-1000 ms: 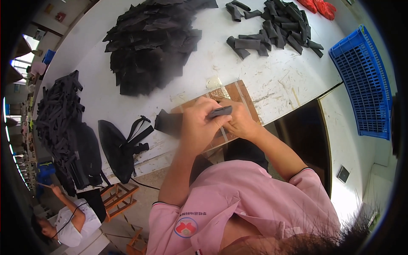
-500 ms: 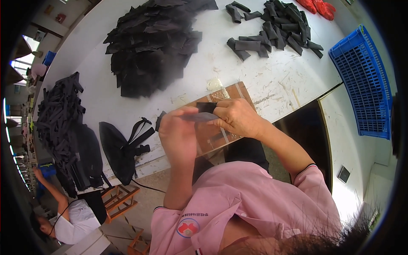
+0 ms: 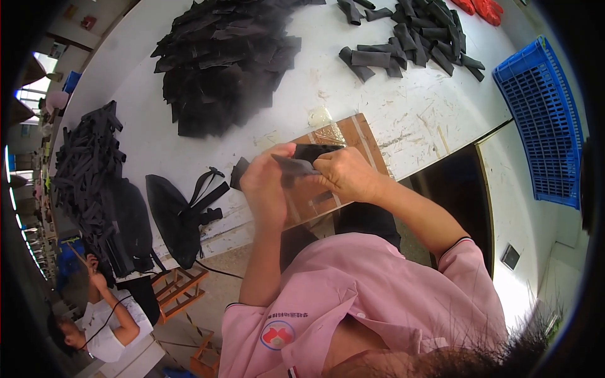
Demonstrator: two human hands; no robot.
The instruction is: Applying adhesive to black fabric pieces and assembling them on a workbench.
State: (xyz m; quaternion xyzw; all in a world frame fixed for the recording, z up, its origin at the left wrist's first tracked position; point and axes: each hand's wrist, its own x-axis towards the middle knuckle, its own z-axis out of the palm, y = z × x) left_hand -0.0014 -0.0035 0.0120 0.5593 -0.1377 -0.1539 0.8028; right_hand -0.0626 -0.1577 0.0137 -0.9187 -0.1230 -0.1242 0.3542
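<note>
Pinching a small black fabric piece (image 3: 301, 162) between both hands, left hand (image 3: 265, 186) and right hand (image 3: 345, 176) work above a wooden board (image 3: 359, 135) on the bench (image 3: 416, 113). It looks light, thin and floppy, best held by its edges, fingers pressed together.

small dark fabric piece (image 3: 296, 165), flat, held above wooden board (image 3: 362, 135)
</note>
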